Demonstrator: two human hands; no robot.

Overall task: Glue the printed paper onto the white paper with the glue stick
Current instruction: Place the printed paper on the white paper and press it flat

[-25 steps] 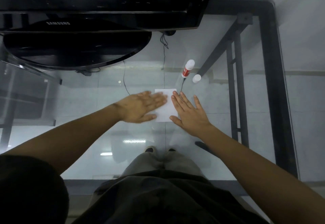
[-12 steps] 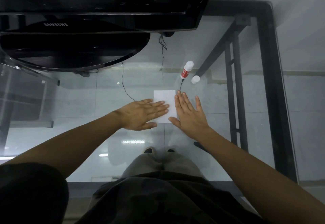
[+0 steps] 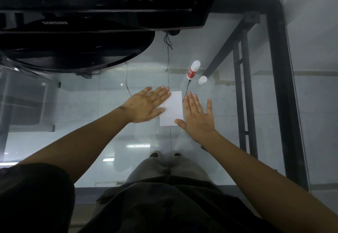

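A small white paper point(image 3: 173, 110) lies flat on the glass table, plain side up; no printed sheet shows. My left hand point(image 3: 146, 104) lies flat with fingers stretched, its fingertips and thumb over the paper's left edge. My right hand point(image 3: 198, 116) is flat on the glass at the paper's right edge, fingers spread, thumb touching the lower right corner. Beyond the paper stands the red and white glue stick point(image 3: 193, 70), uncapped, with its white cap point(image 3: 202, 80) beside it on the right.
A black Samsung monitor point(image 3: 102, 0) and its oval stand point(image 3: 73, 49) fill the far left of the glass table point(image 3: 91, 104). Thin black cables point(image 3: 168, 64) run towards the paper. The black table frame point(image 3: 279, 86) runs down the right side.
My left hand slid left and up across the paper, from covering its left half to only its left edge. My right hand shifted slightly right, off the sheet.
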